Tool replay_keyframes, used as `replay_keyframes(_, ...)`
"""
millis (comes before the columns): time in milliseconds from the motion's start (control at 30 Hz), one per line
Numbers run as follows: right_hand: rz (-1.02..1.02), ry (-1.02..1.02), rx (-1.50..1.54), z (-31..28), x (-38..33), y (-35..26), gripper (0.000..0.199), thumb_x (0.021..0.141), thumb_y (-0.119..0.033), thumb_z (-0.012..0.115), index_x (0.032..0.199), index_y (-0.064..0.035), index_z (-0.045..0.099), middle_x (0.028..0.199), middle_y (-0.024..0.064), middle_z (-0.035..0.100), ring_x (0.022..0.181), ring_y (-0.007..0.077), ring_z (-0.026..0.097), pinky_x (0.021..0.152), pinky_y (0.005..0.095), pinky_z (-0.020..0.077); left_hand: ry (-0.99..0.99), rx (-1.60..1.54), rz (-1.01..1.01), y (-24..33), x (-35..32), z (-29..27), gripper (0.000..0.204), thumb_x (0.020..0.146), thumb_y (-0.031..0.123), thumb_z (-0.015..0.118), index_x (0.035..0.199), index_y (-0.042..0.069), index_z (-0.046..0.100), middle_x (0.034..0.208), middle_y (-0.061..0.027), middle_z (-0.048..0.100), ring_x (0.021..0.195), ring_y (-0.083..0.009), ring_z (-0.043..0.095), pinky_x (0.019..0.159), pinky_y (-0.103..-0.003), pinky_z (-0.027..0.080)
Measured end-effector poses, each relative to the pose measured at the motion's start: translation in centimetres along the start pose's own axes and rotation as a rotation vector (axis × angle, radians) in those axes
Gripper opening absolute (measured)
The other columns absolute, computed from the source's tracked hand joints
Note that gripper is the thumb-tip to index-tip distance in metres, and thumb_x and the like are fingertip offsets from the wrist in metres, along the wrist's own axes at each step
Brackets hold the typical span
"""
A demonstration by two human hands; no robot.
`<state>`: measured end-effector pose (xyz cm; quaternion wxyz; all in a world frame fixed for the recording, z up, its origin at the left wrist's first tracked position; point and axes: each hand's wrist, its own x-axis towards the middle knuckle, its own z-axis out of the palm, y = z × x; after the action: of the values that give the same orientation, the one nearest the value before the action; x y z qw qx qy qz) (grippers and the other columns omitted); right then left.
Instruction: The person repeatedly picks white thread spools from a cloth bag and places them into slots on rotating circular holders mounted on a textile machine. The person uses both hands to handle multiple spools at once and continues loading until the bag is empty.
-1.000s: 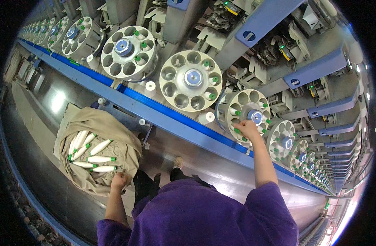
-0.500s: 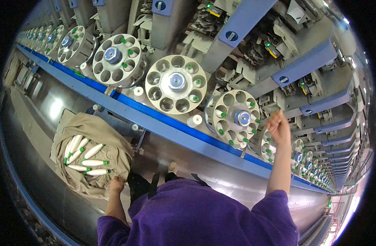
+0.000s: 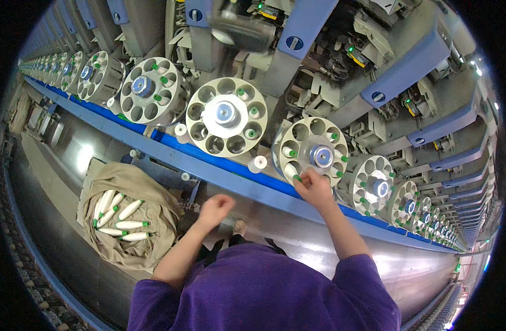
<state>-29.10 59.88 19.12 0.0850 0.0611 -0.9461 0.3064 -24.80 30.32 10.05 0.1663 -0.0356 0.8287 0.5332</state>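
Has the right hand (image 3: pixel 313 186) at a green-tipped white bobbin (image 3: pixel 292 171), fingers drawn close together around the tip. Cannot tell from this angle whether clamped on it or merely touching. Has that bobbin just to the upper left of the fingertips, seated in a lower-left hole of a round cream holder (image 3: pixel 292 142). Faces, just above the same hand, the blue hub (image 3: pixel 322 156) of that holder, with more green tips ringed about it. Has a small white spool (image 3: pixel 257 163) to the hand's upper left, and past it a second round holder (image 3: pixel 206 139), partly filled.

Holds the left hand (image 3: pixel 215 212) in mid-air, lower left of the right and well apart from it, fingers curled inward, slightly blurred. Has, left of that hand, a brown cloth (image 3: pixel 137 176) with several loose bobbins (image 3: pixel 133 225) lying in it. Wears a purple shirt (image 3: pixel 275 287), below both hands.
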Motion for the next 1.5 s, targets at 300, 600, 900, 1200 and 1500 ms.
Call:
replay_keyframes(300, 0.373, -0.159, 0.623, -3.3, -7.1, 0.0, 0.021, 0.085, -0.017, 0.061, 0.08, 0.0026, 0.057, 0.067, 0.0081, 0.062, 0.055, 0.0094, 0.058, 0.044, 0.0237, 0.0444, -0.688, -0.775, -0.494, 13.4, 0.5, 10.5, 0.037, 0.088, 0.043, 0.055, 0.094, 0.007, 0.059, 0.072, -0.0018, 0.06, 0.063, -0.0087, 0.057, 0.056, -0.023, 0.045)
replay_keyframes(600, -0.052, -0.37, 0.06, -0.8, -1.4, 3.1, 0.037, 0.091, -0.036, 0.049, 0.079, -0.0028, 0.056, 0.062, 0.0078, 0.058, 0.059, 0.0177, 0.061, 0.056, 0.0331, 0.0485, -0.599, -0.706, -0.475, 12.4, -0.3, 12.6, 0.037, 0.089, 0.04, 0.056, 0.086, 0.003, 0.059, 0.061, -0.0017, 0.056, 0.051, -0.008, 0.052, 0.047, -0.021, 0.043)
replay_keyframes(900, 0.321, -0.05, 0.994, -10.4, 2.3, 7.1, 0.026, 0.09, -0.031, 0.055, 0.087, -0.0063, 0.05, 0.071, 0.0027, 0.053, 0.057, 0.0119, 0.054, 0.053, 0.0312, 0.0506, -0.499, -0.554, -0.06, 9.6, 0.8, 9.4, 0.038, 0.092, 0.04, 0.046, 0.098, 0.007, 0.062, 0.083, -0.0091, 0.064, 0.072, -0.016, 0.06, 0.061, -0.028, 0.047)
replay_keyframes(1200, 0.02, -0.042, 0.284, 3.1, 8.5, -5.7, 0.016, 0.088, -0.02, 0.059, 0.093, -0.0054, 0.054, 0.062, -0.0021, 0.043, 0.056, 0.0076, 0.039, 0.054, 0.0226, 0.035, 0.528, 0.598, -0.545, -18.5, -8.5, -16.0, 0.019, 0.077, 0.02, 0.055, 0.079, 0.004, 0.065, 0.082, -0.0184, 0.063, 0.081, -0.0351, 0.06, 0.074, -0.043, 0.048)
replay_keyframes(1500, -0.151, -0.918, 0.514, 33.4, -0.1, -27.0, 0.019, 0.084, -0.017, 0.06, 0.096, -0.0024, 0.061, 0.086, 0.0142, 0.066, 0.079, 0.0211, 0.065, 0.07, 0.0309, 0.0501, 0.42, 0.877, -0.546, -31.8, -16.0, -29.2, 0.022, 0.076, 0.005, 0.051, 0.096, 0.006, 0.06, 0.11, -0.0134, 0.055, 0.107, -0.0298, 0.049, 0.094, -0.041, 0.039)
